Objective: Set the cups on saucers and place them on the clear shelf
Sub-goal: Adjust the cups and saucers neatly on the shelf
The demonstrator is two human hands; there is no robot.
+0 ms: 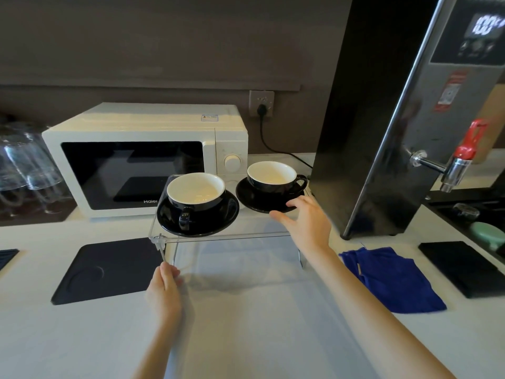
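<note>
Two black cups with white insides stand on black saucers on top of the clear shelf (246,236). The left cup (195,191) sits on its saucer (218,225) with the handle toward me. The right cup (273,176) sits on its saucer (254,198) with the handle pointing right. My right hand (306,220) is at the near edge of the right saucer, fingers spread, fingertips touching or just off the rim. My left hand (164,285) pinches the shelf's front left leg (163,254).
A white microwave (142,154) stands behind the shelf. A tall steel water boiler (410,119) with a red tap is at the right. A blue cloth (390,277) and black mats (109,269) lie on the white counter. Upturned glasses (24,162) stand far left.
</note>
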